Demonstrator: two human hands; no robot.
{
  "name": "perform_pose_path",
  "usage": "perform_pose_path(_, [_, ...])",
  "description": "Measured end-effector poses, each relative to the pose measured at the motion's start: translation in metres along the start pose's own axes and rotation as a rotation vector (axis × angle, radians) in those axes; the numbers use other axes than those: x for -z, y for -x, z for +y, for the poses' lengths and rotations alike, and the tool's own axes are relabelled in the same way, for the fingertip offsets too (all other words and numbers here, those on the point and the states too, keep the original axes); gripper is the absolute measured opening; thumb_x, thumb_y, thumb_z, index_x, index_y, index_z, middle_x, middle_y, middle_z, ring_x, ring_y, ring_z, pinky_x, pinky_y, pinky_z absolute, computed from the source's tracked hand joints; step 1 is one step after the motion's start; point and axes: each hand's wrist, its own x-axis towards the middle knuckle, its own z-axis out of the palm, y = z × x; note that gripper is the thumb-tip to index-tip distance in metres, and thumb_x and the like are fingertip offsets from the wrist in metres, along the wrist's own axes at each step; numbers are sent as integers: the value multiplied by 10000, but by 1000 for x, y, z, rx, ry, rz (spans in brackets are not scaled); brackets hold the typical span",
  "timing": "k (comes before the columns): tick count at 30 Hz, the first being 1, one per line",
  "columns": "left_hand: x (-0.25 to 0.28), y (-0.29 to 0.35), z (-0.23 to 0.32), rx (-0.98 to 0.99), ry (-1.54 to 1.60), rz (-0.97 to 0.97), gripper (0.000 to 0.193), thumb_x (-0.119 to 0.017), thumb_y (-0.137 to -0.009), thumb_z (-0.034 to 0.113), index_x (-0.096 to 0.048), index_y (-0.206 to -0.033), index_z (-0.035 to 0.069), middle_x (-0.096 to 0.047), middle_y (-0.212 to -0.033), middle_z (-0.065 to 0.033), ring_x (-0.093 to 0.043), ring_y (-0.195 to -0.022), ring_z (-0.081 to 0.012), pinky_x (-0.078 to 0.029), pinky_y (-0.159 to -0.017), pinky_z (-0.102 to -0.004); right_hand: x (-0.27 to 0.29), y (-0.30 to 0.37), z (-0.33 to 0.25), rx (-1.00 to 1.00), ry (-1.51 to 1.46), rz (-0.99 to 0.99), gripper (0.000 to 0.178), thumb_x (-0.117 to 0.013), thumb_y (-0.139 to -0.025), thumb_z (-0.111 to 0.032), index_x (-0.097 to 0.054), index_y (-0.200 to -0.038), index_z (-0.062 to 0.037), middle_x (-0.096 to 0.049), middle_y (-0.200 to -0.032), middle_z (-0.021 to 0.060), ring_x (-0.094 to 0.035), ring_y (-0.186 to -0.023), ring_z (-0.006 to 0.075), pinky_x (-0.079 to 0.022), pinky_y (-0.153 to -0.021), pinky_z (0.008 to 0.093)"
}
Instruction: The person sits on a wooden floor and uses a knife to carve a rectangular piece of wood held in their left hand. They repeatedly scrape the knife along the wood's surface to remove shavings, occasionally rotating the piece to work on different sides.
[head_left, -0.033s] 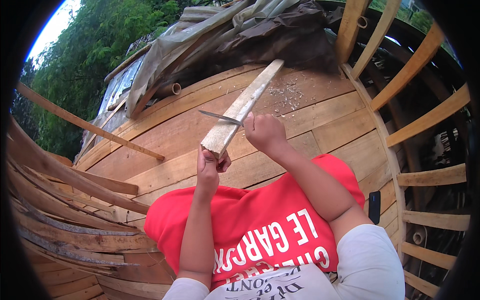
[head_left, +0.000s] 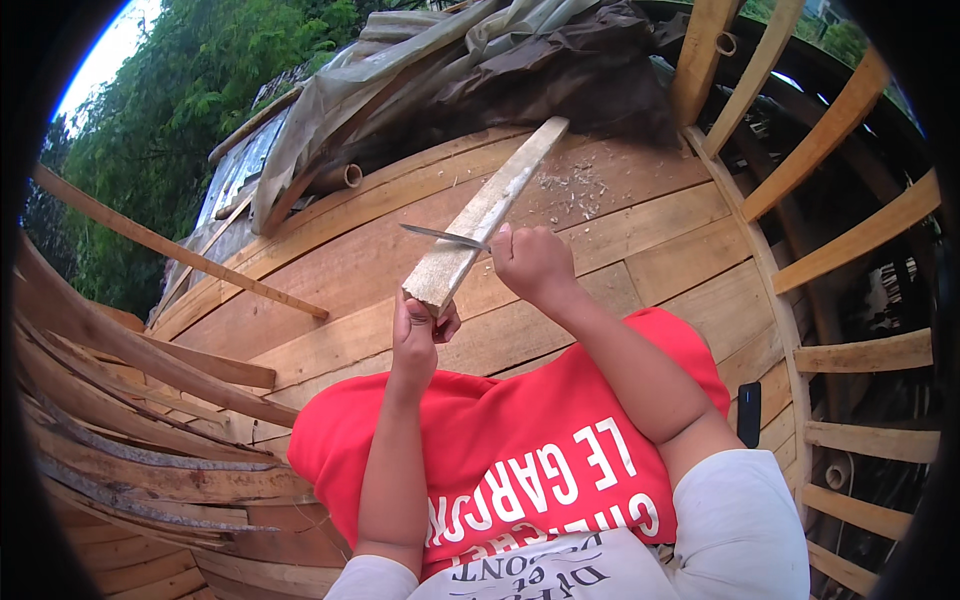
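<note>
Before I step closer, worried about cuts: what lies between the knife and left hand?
Only the board's near end, bare on top, in the head view.

I sit over a wooden floor (head_left: 300,275) of long planks, their edges bowed by the lens across the middle of the frame. The planks run from yellowish tan to reddish brown, with dark seams between them; one short cross joint shows right of centre. Pale shavings (head_left: 578,190) lie on it in a loose patch at upper centre, with stray curls and crumbs around it. At right, near my elbow, a small dark oblong object (head_left: 748,415) lies on the planks. The far end of my pale board (head_left: 512,195) reaches the floor's upper edge; I cannot tell whether it touches.
</note>
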Motion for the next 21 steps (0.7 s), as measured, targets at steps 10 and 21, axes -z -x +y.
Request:
perform_pose_path(10, [-5,-4,4,42,46,54,531,-314,-1026,571,-451,-1190,85,-390,-756,23,-397,-603,-84,-310,-536,-211,-20,-22,31,0,-43,83,517,-396,-934,-309,-689,-650,9,-637,-661,265,-655,-650,443,-530,-694,555])
perform_pose_path(21, [-14,-7,7,59,102,101,581,-297,-1009,616,-453,-1151,74,-374,-744,27,-389,-586,-74,-307,-521,-212,-36,-30,37,-27,-58,302,530,-402,-941,-288,-666,-582,1,-608,-586,253,-635,-589,453,-531,-633,559])
